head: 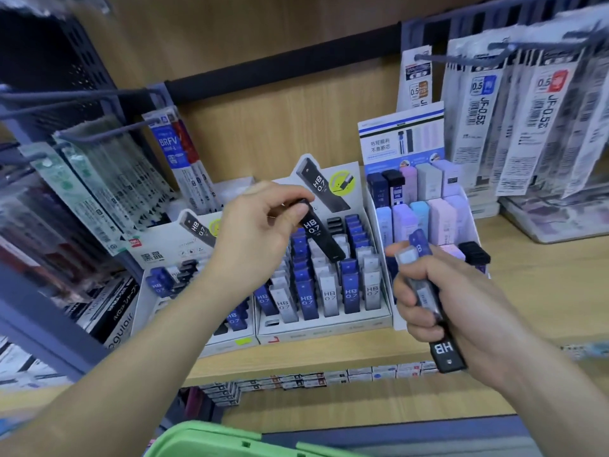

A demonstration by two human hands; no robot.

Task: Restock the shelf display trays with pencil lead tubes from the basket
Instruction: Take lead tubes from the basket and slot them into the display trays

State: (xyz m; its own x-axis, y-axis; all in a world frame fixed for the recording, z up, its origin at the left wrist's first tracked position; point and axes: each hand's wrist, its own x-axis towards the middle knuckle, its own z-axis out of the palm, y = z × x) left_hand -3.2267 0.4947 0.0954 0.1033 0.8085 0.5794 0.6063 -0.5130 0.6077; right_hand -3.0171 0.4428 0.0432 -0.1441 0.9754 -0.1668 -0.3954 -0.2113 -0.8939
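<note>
The left hand [260, 232] pinches a black tube [321, 232] marked HB 0.7 by its upper end, between thumb and fingertips. The tube slants down to the right, and its lower end is just over the rows in the middle tray [326, 326]. That tray stands below and just right of the left hand and is filled with upright blue, white and grey tubes in rows. The right hand [438, 301], off to the right and nearer the camera, is closed round a bundle of tubes [425, 293]. A black one marked HB sticks out below the palm, and a clear-capped one and a blue one stick out above the fingers. Behind the left wrist stands the left tray [227, 341], partly hidden by the forearm, with blue and black tubes lying loosely in it. Beyond the right hand is the right tray [428, 219], which holds pastel cases. All three trays stand on the wooden shelf [527, 285]. The green basket [204, 437] shows at the bottom edge, below both forearms. Hanging refill packs [527, 127] flank the hands higher up.
</note>
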